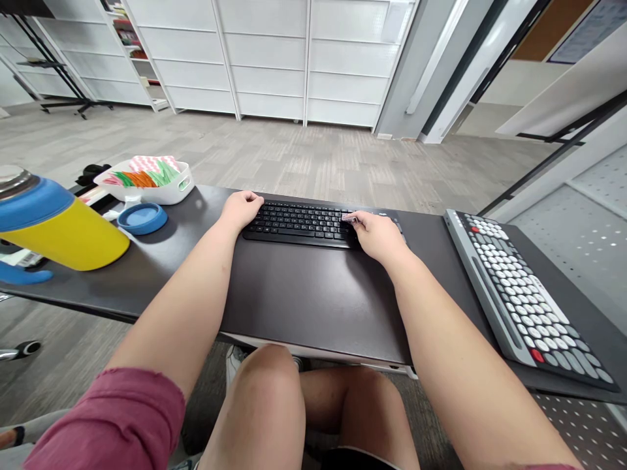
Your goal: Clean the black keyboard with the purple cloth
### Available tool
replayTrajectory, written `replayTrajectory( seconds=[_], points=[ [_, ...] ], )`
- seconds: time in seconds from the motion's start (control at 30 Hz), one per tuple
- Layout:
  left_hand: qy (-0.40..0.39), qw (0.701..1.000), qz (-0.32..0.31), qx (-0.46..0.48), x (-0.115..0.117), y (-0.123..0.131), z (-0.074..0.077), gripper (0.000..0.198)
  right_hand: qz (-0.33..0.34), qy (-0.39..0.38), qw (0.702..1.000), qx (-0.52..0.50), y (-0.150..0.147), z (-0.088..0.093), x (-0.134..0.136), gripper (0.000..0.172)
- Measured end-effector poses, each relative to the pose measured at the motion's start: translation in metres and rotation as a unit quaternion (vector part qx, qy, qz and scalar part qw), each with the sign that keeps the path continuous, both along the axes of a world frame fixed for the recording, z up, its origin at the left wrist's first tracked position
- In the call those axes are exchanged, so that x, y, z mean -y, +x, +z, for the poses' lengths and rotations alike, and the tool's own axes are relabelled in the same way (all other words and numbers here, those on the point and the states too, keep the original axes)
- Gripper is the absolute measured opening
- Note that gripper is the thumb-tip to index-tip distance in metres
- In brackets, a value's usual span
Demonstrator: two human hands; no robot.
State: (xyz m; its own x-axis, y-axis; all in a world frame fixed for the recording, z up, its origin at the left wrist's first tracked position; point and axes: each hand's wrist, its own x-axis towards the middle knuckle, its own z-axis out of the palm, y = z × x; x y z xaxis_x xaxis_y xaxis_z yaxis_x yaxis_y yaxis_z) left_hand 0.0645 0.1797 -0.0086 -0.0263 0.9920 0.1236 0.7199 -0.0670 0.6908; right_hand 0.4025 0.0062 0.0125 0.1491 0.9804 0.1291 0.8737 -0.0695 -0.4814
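Observation:
A black keyboard (298, 224) lies flat near the far edge of the dark desk. My left hand (241, 210) is closed at its upper left corner, thumb and fingers gripping that end. Over the right part of the keys, my right hand (379, 235) pinches a small greyish, crumpled piece that looks like cloth (349, 219). This piece touches the keys. The hand covers part of the keyboard's right side, and most of the cloth is hidden in the fingers.
On the right of the desk (313, 294) lies a grey keyboard (533, 294) with round white keys. At left stand a yellow and blue flask (68, 222), a round blue lid (142, 219) and a white basket (166, 191) with colourful packets. White cabinets (267, 59) line the back.

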Motion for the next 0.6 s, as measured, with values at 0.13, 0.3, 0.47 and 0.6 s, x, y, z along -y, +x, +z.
replayTrajectory(
  seconds=[0.13,0.3,0.47,0.6],
  points=[
    [0.004,1.000,0.000,-0.004,-0.001,0.000,-0.001,0.019,0.010,0.003,1.000,0.013,0.000,0.002,0.000,0.037],
    [0.005,1.000,0.001,-0.002,-0.001,0.000,-0.001,0.019,0.024,0.008,0.999,-0.032,0.004,0.003,0.000,0.029],
    [-0.002,1.000,-0.004,-0.008,0.001,0.000,0.002,0.020,0.035,0.025,0.995,-0.086,0.007,0.006,0.002,0.032],
    [-0.005,1.000,-0.001,-0.006,0.004,0.001,0.007,0.020,-0.127,0.094,0.987,-0.031,0.018,0.010,0.002,0.036]
  ],
)
